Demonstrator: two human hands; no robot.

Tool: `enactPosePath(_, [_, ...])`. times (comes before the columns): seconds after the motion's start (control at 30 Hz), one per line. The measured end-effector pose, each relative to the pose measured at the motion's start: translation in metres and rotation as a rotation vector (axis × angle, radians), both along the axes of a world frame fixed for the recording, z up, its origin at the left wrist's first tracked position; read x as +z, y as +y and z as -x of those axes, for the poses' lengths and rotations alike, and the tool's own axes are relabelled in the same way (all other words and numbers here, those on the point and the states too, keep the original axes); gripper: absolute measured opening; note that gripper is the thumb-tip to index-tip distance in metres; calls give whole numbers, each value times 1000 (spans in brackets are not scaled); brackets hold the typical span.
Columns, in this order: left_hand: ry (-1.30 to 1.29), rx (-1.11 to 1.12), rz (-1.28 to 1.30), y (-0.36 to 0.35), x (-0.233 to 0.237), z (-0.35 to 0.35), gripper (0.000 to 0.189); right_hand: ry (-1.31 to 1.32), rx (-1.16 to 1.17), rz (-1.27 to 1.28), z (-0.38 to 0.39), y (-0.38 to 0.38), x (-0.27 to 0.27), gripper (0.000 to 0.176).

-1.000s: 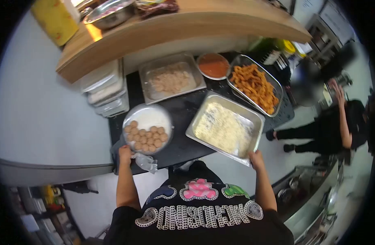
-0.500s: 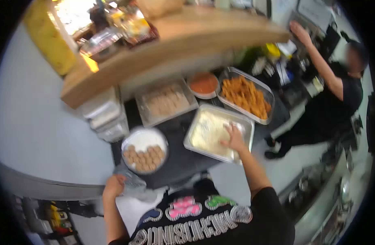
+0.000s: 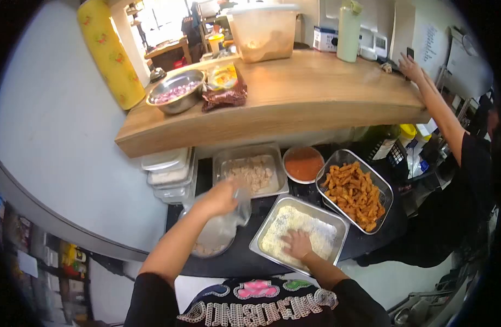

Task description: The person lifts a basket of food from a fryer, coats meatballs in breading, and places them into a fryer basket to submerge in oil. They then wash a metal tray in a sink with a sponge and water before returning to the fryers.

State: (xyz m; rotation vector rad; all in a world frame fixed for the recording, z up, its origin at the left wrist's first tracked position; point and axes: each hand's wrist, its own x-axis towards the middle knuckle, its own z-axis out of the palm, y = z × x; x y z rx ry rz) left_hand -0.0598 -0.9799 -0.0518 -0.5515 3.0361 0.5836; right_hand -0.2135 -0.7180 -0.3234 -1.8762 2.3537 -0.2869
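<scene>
My left hand (image 3: 220, 197) is closed on a clear plastic bag (image 3: 240, 210), which hangs over the round bowl (image 3: 228, 248) and hides much of it. A few pale brown pieces (image 3: 204, 249) show at that bowl's lower edge. My right hand (image 3: 298, 243) lies in the metal tray of pale yellow powder (image 3: 279, 223), palm down with its fingers spread. Behind my left hand is a metal tray (image 3: 222, 163) of pale meat pieces (image 3: 256, 173). Right of that stand a bowl of red-orange sauce (image 3: 303, 163) and a tray of orange-brown fried strips (image 3: 355, 193).
A wooden shelf (image 3: 272, 90) crosses above the counter, with a bowl of chopped onion (image 3: 175, 94), packets (image 3: 224, 90), a plastic tub (image 3: 263, 34) and a green bottle (image 3: 348, 32). Stacked lidded containers (image 3: 171, 177) stand left. Another person's arm (image 3: 444, 111) reaches onto the shelf's right end.
My left hand has risen with the plastic bag from beside the round bowl to above it. My right hand now lies flatter in the powder. The view has shifted, showing more shelf.
</scene>
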Motion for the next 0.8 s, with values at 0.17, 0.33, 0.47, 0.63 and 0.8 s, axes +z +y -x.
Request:
enactPosePath(0.17, [15,-64,2,-3,-33,63,57,-47,-67,204,14,-4,-26,29])
enactPosePath(0.33, [-142,-161,-61,16,-80,100,65,-1191,-738,192,47,-12,-27,16])
enactPosePath(0.47, [-273,-203,-136,42,-91,120,71,-1791,-855,258,57,-1,51,17])
enactPosePath(0.63, [-230,-372,-137,78,-101,121,78,-2366,-542,319,54,-32,77,26])
enactPosePath(0.8, [24,-322,-264,100,-61,92,80,-2249,-799,526,24,-66,135,33])
